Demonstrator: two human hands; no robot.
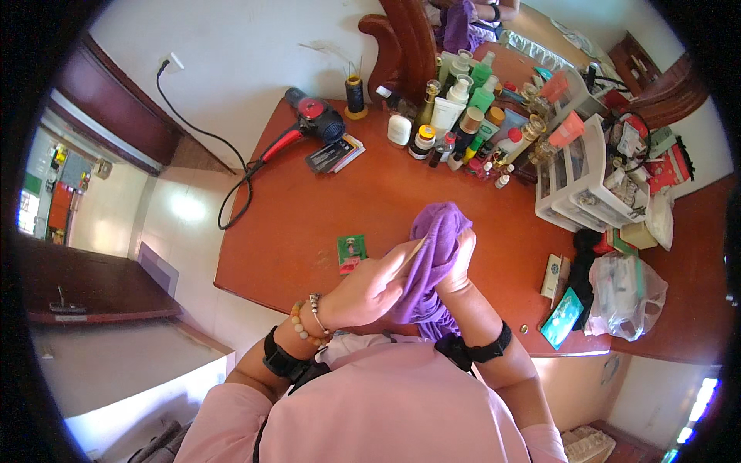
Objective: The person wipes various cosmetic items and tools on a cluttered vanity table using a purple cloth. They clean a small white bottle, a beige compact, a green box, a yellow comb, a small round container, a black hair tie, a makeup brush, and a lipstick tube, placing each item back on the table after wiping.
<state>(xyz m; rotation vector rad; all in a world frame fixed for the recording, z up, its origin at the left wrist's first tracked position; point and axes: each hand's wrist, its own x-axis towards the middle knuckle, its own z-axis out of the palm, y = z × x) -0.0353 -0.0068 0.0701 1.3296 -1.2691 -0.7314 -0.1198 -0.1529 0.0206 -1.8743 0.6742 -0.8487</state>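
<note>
A purple cloth (pixel 434 251) is gathered between the person's 2 hands, lifted above the front edge of the bench (pixel 285 231), with its lower folds hanging toward the wearer's lap. The right hand (pixel 461 258) grasps it from the right, fingers hidden behind the folds. The left hand (pixel 370 285) lies against its left side (whether clasped or merely pressing, I cannot tell). Bunching it this way probably keeps the loose fabric together.

A green packet (pixel 352 253) lies flat near the front-left corner, just beyond the left hand. The hair dryer (pixel 312 116) rests by the back-left edge, its cord dropping over the left edge, likely so it can stay plugged in. Bottles (pixel 483 96) crowd the back edge beside the white drawer unit (pixel 567 193), presumably leaving the front for working.

At the front edge, to the right, are a teal packet (pixel 562 318) and a clear plastic bag (pixel 627 297). Both packets show printing, too small to read surely.
</note>
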